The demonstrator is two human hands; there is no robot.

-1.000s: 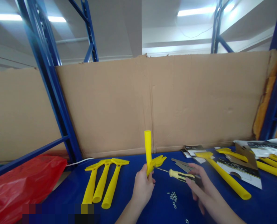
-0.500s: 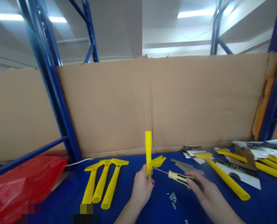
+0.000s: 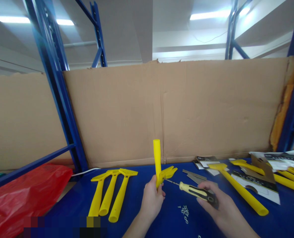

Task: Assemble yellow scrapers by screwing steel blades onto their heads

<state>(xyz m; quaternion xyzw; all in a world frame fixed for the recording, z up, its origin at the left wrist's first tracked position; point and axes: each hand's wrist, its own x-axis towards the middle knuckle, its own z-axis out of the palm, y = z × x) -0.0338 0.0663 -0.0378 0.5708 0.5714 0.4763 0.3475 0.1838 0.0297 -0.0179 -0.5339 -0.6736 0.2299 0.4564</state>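
Note:
My left hand (image 3: 151,198) is closed around the head end of a yellow plastic scraper (image 3: 157,155), whose hollow handle points straight up. In my right hand (image 3: 222,206) is a screwdriver (image 3: 192,190) with a cream and black grip, the fingers around the back of its handle. The screwdriver's shaft slants up to the left, and its tip meets the scraper's head. My left fingers partly hide that head. More yellow plastic (image 3: 170,172) shows just behind it; whether it is separate I cannot tell. Small metal nuts and screws (image 3: 185,211) lie between my hands.
Left on the blue table (image 3: 129,228) lie 3 yellow scrapers (image 3: 119,198). Flat metal blades (image 3: 195,176) rest behind my right hand. To the right are another yellow scraper (image 3: 243,188), printed cardboard packaging (image 3: 258,185) and more yellow handles. A cardboard panel (image 3: 117,115) stands behind; red plastic (image 3: 27,198) lies left.
My right fingers have shifted on the screwdriver's handle, baring more of its black end. The tip stays at the scraper's head. My left hand keeps its grip. The view has shifted slightly.

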